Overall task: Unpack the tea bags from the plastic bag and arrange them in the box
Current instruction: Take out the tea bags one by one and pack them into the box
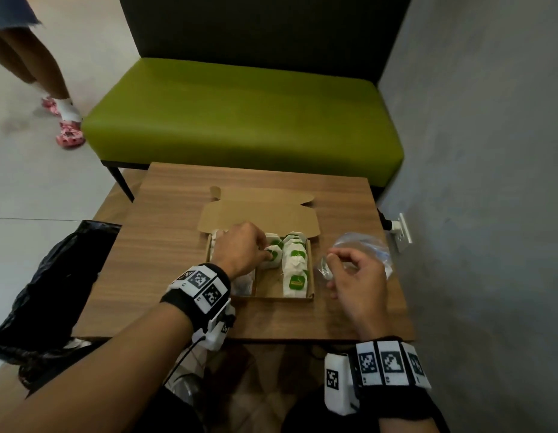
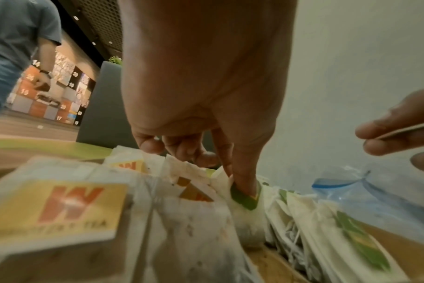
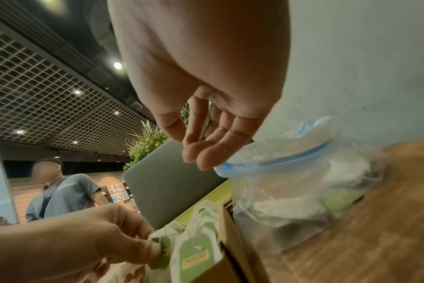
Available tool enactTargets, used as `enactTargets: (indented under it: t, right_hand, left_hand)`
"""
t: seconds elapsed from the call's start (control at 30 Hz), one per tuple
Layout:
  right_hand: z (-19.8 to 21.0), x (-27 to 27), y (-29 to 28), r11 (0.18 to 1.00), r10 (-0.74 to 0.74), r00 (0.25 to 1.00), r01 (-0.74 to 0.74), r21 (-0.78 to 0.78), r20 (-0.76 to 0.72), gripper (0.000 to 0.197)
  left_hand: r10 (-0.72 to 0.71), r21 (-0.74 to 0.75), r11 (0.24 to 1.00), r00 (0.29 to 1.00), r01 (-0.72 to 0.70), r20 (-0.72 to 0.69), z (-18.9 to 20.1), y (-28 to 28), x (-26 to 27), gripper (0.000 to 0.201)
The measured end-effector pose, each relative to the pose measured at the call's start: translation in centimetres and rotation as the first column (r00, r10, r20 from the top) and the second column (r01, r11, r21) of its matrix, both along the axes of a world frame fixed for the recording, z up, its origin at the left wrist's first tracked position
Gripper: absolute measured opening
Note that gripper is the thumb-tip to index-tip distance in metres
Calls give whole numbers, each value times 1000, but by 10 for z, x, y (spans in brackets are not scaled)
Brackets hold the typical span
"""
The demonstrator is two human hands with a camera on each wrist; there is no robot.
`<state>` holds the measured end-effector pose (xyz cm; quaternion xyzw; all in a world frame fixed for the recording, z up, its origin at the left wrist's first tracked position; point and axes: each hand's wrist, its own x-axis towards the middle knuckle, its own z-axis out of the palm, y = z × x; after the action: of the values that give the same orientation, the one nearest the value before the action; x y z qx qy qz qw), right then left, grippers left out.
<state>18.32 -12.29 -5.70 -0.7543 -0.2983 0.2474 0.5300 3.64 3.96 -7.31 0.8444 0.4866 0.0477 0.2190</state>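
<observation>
L hand [image 1: 240,248] fingers [image 2: 242,183] pinched the green tag of a tea bag [image 1: 271,256] in the middle row of the cardboard box [image 1: 311,276]; R wrist view showed thumb on that tag from the other side [image 3: 157,254]. R hand [image 1: 354,276] hovered just beside the box over the plastic zip bag [image 1: 365,248], fingers [image 3: 206,151] loosely curled, relaxed, holding nothing.

Head view only: box layout w/ lid flap folded back, right row of white bags w/ green tags [image 1: 294,270], middle row part-filled w/ bare cardboard floor toward the near end. L wrist view only: left-row bags carried yellow tags [image 2: 61,206] w/ red "W" and "TEA" text, hidden under the L hand in head view. R wrist view only: zip bag had a blue seal strip [image 3: 291,155], mouth open, white bags and at least one green tag inside; printed wording on a green tag in the box, too blurred to read.

Box sat mid-desk [image 1: 165,245], zip bag touching or just beside its right wall, can't tell which. Green bench [image 1: 240,114] behind desk, black bin bag [image 1: 52,276] at left edge.
</observation>
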Motion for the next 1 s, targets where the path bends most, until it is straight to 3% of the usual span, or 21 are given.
enactTargets:
  t: [0.27, 0.47, 0.57, 0.63, 0.8, 0.9, 1.0]
  right_hand:
    - [-6, 13, -3, 997, -64, 996, 61, 41, 65, 6]
    - [-3, 30, -12, 985, -170, 969, 167, 30, 181, 6]
    - [-6, 45, -20, 941, -277, 893, 327, -88, 356, 5]
    - [-8, 54, -23, 899, -260, 866, 378, -219, 428, 10]
    - [-23, 66, -23, 869, -120, 907, 293, -398, 405, 18]
    - [-30, 67, -18, 879, -91, 936, 236, -415, 340, 15]
    - [-28, 65, -18, 886, -104, 939, 238, -399, 328, 12]
  left_hand:
    - [57, 159, 986, 998, -52, -26, -4, 0, 8, 18]
    - [118, 230, 966, 993, -114, 0, -8, 2, 11, 40]
    - [119, 213, 970, 993, -117, 6, -9, 3, 10, 46]
    - [105, 191, 976, 995, -104, 5, -9, 2, 10, 49]
    - [80, 177, 981, 996, -86, 40, 0, -6, 5, 58]
    - [4, 266, 963, 987, -47, 161, 14, -23, 15, 45]
    - [-213, 262, 954, 944, 144, 254, 30, -47, 37, 29]
